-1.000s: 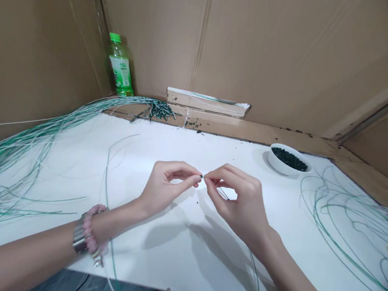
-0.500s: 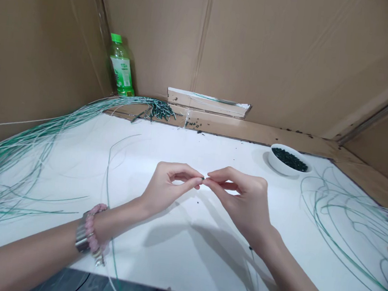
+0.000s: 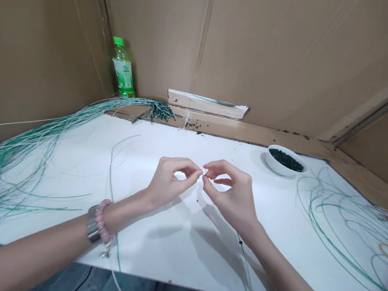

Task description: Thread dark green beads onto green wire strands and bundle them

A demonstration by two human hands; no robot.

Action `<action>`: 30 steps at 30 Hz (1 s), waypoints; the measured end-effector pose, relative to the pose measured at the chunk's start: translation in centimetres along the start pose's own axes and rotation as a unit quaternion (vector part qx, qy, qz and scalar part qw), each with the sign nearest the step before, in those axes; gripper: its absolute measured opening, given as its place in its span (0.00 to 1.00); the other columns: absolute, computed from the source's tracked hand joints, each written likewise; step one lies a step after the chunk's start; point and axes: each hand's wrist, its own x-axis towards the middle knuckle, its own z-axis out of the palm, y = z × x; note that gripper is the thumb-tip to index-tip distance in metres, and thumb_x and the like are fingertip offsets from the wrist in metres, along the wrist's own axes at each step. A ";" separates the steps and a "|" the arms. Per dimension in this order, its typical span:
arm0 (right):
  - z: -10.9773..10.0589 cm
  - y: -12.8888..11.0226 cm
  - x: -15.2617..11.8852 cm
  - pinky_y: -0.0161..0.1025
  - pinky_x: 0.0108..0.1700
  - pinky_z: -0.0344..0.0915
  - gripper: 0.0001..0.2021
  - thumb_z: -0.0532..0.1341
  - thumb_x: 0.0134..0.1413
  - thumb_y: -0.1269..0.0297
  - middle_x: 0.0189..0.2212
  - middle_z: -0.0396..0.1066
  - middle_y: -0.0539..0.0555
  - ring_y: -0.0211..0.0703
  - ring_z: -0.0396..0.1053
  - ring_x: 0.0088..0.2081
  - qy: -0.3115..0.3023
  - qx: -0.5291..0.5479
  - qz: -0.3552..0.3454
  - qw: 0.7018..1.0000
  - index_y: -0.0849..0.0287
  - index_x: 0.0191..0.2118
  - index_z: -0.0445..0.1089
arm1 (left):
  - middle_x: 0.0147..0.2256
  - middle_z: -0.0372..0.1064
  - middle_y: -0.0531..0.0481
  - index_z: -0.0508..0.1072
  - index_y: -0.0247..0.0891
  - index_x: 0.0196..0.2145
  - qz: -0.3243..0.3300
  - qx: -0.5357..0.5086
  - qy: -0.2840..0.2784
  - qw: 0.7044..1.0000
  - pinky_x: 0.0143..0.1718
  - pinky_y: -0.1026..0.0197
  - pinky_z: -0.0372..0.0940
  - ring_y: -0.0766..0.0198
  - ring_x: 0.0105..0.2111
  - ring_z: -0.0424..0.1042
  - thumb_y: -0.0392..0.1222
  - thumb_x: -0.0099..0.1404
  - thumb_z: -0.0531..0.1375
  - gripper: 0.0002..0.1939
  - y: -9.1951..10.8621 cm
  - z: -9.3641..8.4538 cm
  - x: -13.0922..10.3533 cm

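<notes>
My left hand point(image 3: 172, 180) is closed in a pinch, thumb against forefinger, at the end of a thin cord point(image 3: 214, 185); a tiny bead there may be hidden by the fingertips. Facing it, almost touching, is my right hand point(image 3: 232, 192), its thumb and forefinger slightly apart and the other fingers curled. The cord passes by the right thumb and comes out below the wrist, where a small dark bead point(image 3: 241, 242) sits on it. Another dark speck point(image 3: 197, 200) lies on the white tabletop point(image 3: 167, 254) beneath the hands.
A white bowl point(image 3: 275, 166) of dark green beads stands at the back right, beside loose green cord loops point(image 3: 326, 216). Bundled green and white cords point(image 3: 13, 162) cover the left side, ending in dark beaded tips point(image 3: 161, 110). A green bottle point(image 3: 123, 72) stands against the cardboard wall point(image 3: 261, 46).
The right thumb and forefinger have parted from their pinch, and that hand has shifted slightly left and up. The dark bead seen between the fingertips no longer shows.
</notes>
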 end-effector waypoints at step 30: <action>-7.3 6.4 5.9 0.33 0.29 0.67 0.11 0.56 0.62 0.61 0.35 0.68 0.51 0.33 0.67 0.29 0.294 0.338 0.298 0.843 0.64 0.43 0.66 | 0.31 0.75 0.40 0.75 0.31 0.37 -0.203 -0.071 -0.297 0.930 0.31 0.61 0.63 0.61 0.29 0.73 0.70 0.60 0.43 0.39 -2.4 -4.9 1.3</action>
